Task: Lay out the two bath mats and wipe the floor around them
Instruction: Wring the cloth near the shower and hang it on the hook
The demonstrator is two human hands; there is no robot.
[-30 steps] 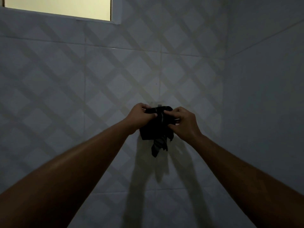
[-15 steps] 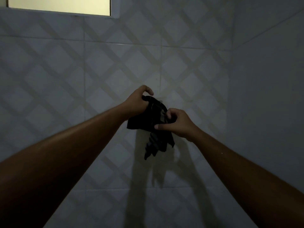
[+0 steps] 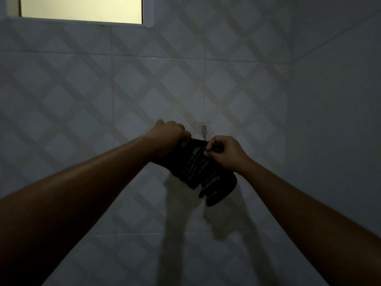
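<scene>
Head view, pretty dim room. Both arms stretched out toward tiled wall. Left hand: fingers curled tight round top left edge of dark striped cloth. Right hand: pinching cloth's top right edge, thumb and forefinger pressed together on fabric. Cloth bunched between hands, held up in air just below small wall hook, lower end dangling close to wall. Can't tell if cloth touches hook. Lit window up top left.

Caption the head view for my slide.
Below a wall hook, the left hand and right hand hold a dark cloth.
</scene>
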